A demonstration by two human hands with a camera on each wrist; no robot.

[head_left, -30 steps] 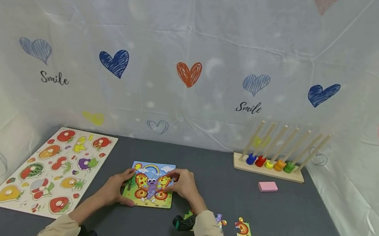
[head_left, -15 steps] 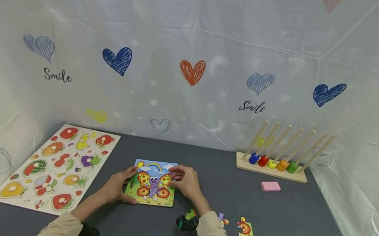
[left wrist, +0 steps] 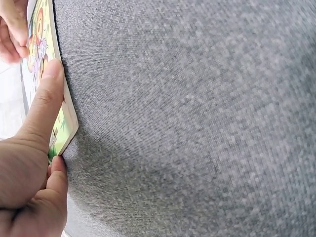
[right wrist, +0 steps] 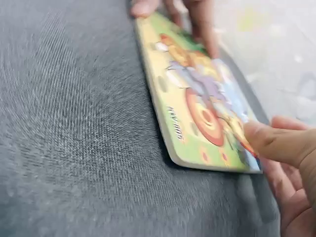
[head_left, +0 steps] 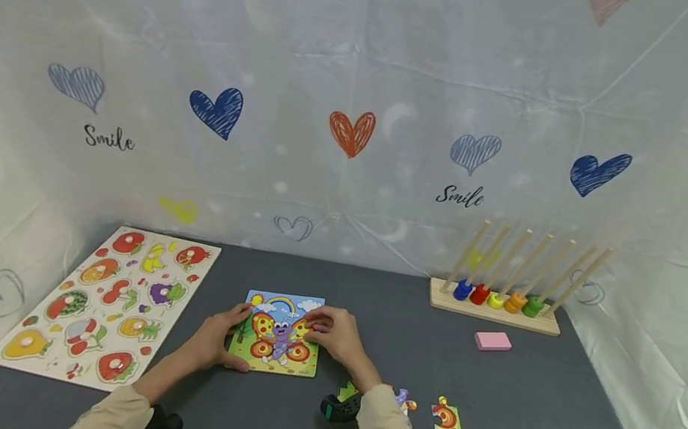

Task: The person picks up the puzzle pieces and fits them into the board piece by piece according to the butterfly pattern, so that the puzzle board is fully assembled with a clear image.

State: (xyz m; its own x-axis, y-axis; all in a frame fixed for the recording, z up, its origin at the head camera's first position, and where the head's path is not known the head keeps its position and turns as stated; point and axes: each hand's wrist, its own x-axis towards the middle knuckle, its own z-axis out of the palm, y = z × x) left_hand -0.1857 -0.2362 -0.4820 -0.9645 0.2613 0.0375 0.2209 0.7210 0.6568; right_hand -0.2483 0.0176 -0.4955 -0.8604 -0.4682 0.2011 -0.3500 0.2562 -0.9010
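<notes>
A square butterfly puzzle board (head_left: 280,350) lies on the grey tabletop in the middle of the head view. My left hand (head_left: 216,340) grips its left side, with the thumb along the near edge; in the left wrist view that thumb (left wrist: 43,106) lies over the printed face. At the right side my right hand (head_left: 337,336) pinches the board's edge, thumb on the picture and fingers beyond the edge in the right wrist view. Loose puzzle pieces lie to the right: one with an orange spiral (head_left: 448,418), a purple one (head_left: 404,401) and a green one (head_left: 347,391), partly hidden by my right wrist.
A large fruit puzzle board (head_left: 117,305) lies at the left. At the back right stands a wooden peg stand (head_left: 491,313) with coloured rings and tall rods. A pink block (head_left: 492,341) lies in front of it. A white curtain with hearts (head_left: 351,132) hangs behind the table.
The head view has shifted slightly. My right hand has shifted its fingers a little at the board's right edge; my left hand keeps its hold on the left side.
</notes>
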